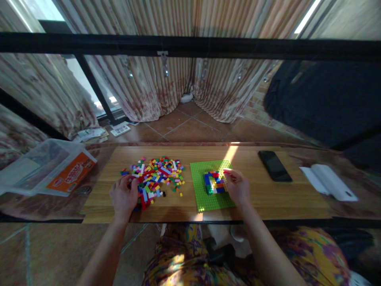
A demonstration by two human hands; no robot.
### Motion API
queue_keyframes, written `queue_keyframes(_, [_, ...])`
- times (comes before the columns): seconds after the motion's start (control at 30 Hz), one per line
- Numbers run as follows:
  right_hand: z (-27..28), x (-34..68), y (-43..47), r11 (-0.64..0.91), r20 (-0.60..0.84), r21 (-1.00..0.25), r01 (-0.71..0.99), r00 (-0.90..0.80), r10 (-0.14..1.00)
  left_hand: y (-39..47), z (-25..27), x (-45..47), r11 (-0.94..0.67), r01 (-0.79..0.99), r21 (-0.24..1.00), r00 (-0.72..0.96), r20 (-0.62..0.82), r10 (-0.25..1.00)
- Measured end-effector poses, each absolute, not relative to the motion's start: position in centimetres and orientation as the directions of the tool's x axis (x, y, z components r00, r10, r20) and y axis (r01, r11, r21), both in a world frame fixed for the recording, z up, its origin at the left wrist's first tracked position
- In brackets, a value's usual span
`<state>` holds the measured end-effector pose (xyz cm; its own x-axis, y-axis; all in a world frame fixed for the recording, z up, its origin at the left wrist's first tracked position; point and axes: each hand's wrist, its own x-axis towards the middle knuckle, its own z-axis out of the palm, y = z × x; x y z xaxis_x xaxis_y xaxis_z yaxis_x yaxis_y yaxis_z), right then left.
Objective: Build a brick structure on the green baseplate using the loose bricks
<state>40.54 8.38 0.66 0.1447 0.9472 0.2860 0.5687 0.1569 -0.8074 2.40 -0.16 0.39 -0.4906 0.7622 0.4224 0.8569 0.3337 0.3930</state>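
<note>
On the wooden board lies a loose heap of small coloured toy bricks (pixel 160 172). My left hand (pixel 124 194) rests at the heap's left edge, its fingers curled down among the bricks; what they hold, if anything, is hidden. To the right, a green studded baseplate (pixel 199 200) carries a low block of blue, red, white and orange bricks (pixel 212 184). My right hand (pixel 239 186) is over the baseplate's right side, against the built block. Its thumb and fingers are pinched, with a small red brick (pixel 227 171) at the tips, partly covered.
A black phone (pixel 274 166) lies on the board's right part. Further right is a folded white paper (pixel 330 182). At the left stands a clear plastic box (pixel 44 167) with an orange label. A dark metal bar (pixel 190 47) crosses beyond the board, before striped curtains.
</note>
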Motion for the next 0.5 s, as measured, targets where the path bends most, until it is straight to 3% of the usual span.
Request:
queue_keyframes(0.27, [0.4,39.9,9.2,0.22,0.316,-0.76,0.611,0.052,0.947,0.0,0.4,2.1,0.352,0.86,0.369,-0.491,0.409,0.77])
queue_keyframes(0.5, [0.2,40.0,9.6,0.181,0.251,-0.829,0.529,0.063,0.966,0.0,0.1,2.1,0.348,0.867,0.356,-0.483,0.426,0.765])
